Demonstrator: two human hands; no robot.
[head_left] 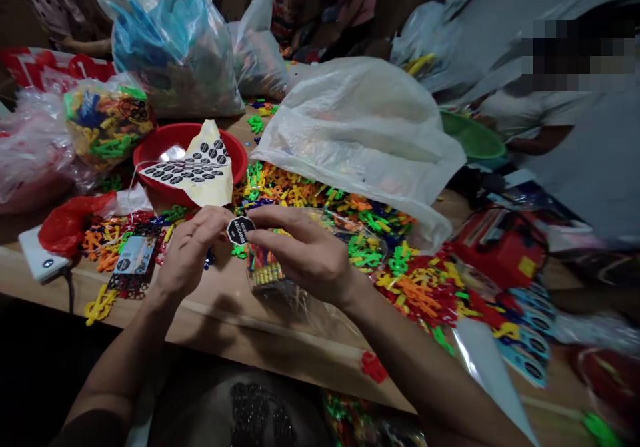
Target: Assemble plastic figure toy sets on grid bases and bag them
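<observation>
1. Sticker (pixel 241 231), black and octagonal, is held above the table (pixel 310 357), near its front edge.
2. Right hand (pixel 307 250) pinches it between thumb and forefinger; left hand (pixel 190 250), fingers curled narrow, grips its opposite side.
3. Sticker sheet (pixel 216 174) rests across the red basin (pixel 241 160), farther from that edge.
4. White power bank (pixel 43 254) lies at the front edge, leftward.

Looks like workshop — long worktable (pixel 240 340), heaped plastic pieces (pixel 420 294), bulging bags (pixel 195 74) — co-workers (pixel 545 114) alongside.
</observation>
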